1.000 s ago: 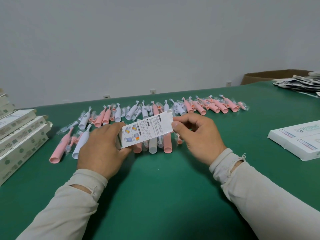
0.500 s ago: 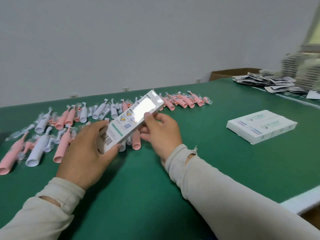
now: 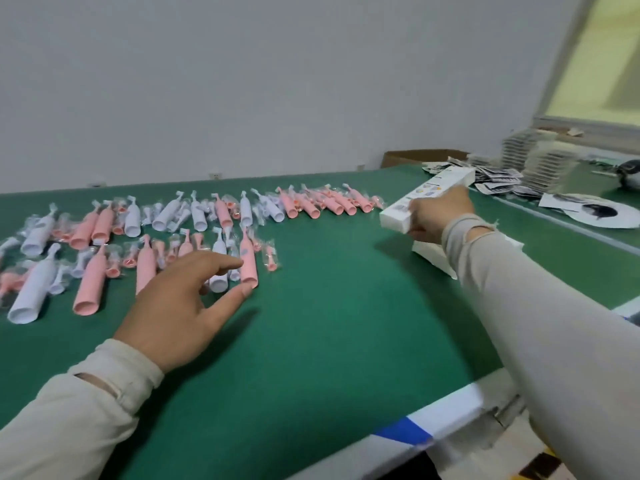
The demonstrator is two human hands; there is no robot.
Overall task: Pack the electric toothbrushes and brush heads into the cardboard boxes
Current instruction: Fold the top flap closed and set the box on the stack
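Long beige sleeves (image 3: 540, 306), ribbed cuffs

The green felt-covered table (image 3: 329, 341) lay bare across its near and middle area, between the two sleeved arms, giving open passage to its white front edge. Pink and white plastic toothbrush handles (image 3: 145, 237), mixed with small wrapped brush heads, crowded the far left in loose rows. A stack of flat white cardboard boxes (image 3: 433, 252) blocked the right side, under the right forearm. Beyond it, scattered dark printed leaflets (image 3: 498, 180) and stacked packets (image 3: 540, 157) filled the far right corner.
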